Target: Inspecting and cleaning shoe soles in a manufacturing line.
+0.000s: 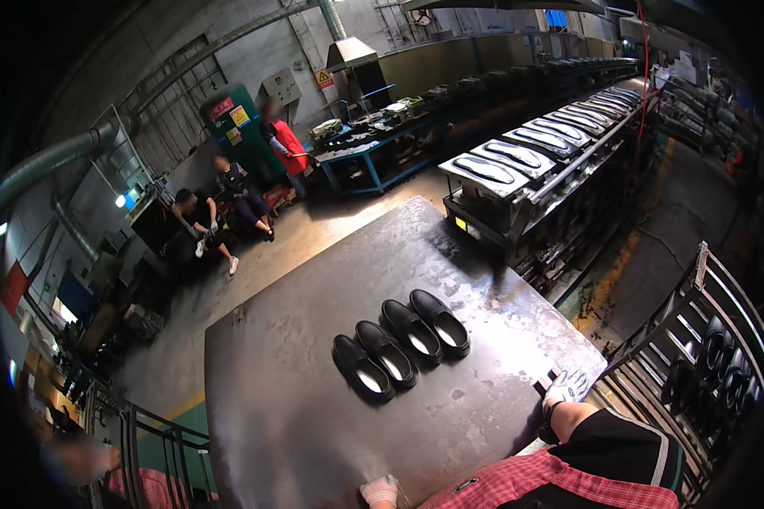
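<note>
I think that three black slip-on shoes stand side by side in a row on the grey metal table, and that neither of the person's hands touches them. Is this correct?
Not quite: the head view shows four black slip-on shoes, not three. They do stand side by side on the grey metal table, and neither the left hand nor the right hand touches them.

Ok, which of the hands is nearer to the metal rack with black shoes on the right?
Right. The right hand is at the table's right edge, on the side facing the rack; the left hand is at the near edge, farther left.
</note>
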The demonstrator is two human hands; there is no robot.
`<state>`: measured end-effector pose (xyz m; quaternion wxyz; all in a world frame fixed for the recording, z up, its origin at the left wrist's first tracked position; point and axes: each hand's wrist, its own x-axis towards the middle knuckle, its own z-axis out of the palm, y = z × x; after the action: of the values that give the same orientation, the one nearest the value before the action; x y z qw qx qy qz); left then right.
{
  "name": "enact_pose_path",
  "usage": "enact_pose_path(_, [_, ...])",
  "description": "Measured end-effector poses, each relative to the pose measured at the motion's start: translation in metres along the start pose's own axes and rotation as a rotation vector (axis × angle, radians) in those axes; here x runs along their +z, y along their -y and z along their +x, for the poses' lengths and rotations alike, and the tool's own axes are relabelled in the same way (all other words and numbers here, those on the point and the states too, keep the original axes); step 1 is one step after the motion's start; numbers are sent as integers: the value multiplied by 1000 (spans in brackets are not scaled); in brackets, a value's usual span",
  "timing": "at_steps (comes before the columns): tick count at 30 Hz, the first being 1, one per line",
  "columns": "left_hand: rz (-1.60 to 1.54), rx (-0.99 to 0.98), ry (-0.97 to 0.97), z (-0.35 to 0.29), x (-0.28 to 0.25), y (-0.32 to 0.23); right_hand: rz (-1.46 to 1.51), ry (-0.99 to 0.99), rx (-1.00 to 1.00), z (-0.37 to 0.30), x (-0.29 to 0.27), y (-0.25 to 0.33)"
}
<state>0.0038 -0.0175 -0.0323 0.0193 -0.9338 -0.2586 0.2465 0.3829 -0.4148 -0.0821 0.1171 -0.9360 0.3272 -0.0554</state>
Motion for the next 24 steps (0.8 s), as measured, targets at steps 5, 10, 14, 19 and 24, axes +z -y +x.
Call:
enact_pose_path(5, [36, 6, -55, 5, 9, -2, -35, 9, 170, -6, -18, 13])
enact_pose_path(10, [-52, -66, -296, -16, -21, -15, 7, -46, 104, 11, -7, 32])
enact_pose_path(14, [-78, -31, -33, 2, -17, -10, 29, -86, 94, 12, 11, 29])
enact_pose_path(19, [-98, -68, -273, -10, -7, -24, 28, -129, 88, 4, 26, 7])
enact_pose_path(24, [-147, -52, -53, -4, -44, -31, -76, 218, -47, 4, -56, 13])
